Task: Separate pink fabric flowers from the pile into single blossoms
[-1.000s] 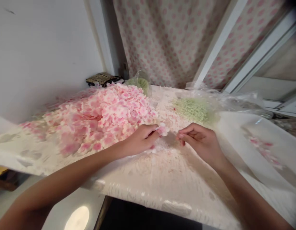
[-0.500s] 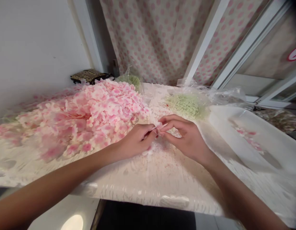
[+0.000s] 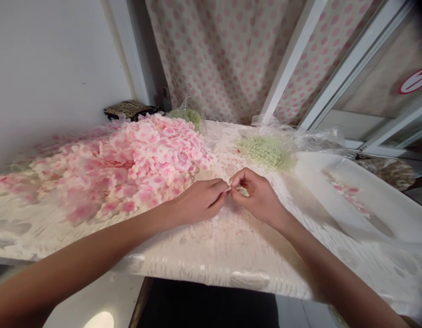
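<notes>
My left hand and my right hand meet fingertip to fingertip over the middle of the table. Both are closed in a pinch on a small pale pink artificial flower, of which only a sliver shows between the fingers. To the left, close by my left hand, lies a large heap of pink and white artificial flowers. Beyond my right hand is a pile of thin light green stems, partly under clear plastic.
On the right stands a white tray with several pink flower pieces in it. A clear plastic bag lies behind it. At the back left are a patterned purse and a bagged green bundle. The table's front edge runs before me.
Petals that showed between my fingers are now mostly hidden. My right hand's fingers have curled in closer, and my left hand has turned its back up more. The view has shifted slightly.
</notes>
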Demonstrator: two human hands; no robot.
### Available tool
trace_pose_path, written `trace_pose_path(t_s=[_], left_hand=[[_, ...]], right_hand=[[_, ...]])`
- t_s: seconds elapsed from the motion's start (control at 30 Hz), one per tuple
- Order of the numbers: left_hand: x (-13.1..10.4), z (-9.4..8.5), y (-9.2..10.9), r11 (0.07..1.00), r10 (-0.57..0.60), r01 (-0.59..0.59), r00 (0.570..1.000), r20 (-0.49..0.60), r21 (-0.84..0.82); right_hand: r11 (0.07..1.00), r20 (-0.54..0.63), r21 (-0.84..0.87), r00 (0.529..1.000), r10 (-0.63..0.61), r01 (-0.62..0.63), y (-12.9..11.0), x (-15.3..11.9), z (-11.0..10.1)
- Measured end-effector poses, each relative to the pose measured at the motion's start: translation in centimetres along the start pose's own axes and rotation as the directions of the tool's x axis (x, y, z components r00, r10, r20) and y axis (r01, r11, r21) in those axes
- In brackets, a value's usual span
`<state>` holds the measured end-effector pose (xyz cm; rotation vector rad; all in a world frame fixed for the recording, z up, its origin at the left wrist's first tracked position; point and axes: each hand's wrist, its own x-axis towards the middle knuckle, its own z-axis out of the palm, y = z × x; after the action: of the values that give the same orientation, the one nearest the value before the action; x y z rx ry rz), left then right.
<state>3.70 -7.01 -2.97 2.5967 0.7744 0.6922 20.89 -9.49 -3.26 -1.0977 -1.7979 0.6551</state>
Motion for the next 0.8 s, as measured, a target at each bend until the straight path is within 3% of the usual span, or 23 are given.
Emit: trace_pose_path(t_s=[0.1,0.2,0.33,0.5,0.8], left_hand=[[0.3,-1.1,-0.5,0.998,-0.039,0.038,0.999,0.010,0.057],[1.0,-3.1,-1.7,0.985,-0.142,0.141,0.990,-0.001,0.103],[1.3,-5.4,-2.8,0.960,-0.253,0.230,0.956,0.146,0.159],[0.9,-5.6,-3.1,0.944,-0.319,0.262,0.886,0.338,0.203],[0.6,-6.3,-4.0,0.878,-0.474,0.386,0.787,0.395,0.284]], right_hand=[[0.999,0.005,0.036,1.000,0.008,-0.009,0.7,0.1,-0.4],[0.999,-0.072,0.028,0.997,0.019,-0.017,1.6,0.5,-1.4],[0.995,-0.150,0.072,0.986,0.078,-0.068,2.7,1.0,-2.4],[0.990,-0.085,0.111,0.991,0.102,-0.092,3.5,0.8,-2.1],[0.994,0.047,0.090,0.997,0.065,-0.069,3.4,0.3,-1.2]])
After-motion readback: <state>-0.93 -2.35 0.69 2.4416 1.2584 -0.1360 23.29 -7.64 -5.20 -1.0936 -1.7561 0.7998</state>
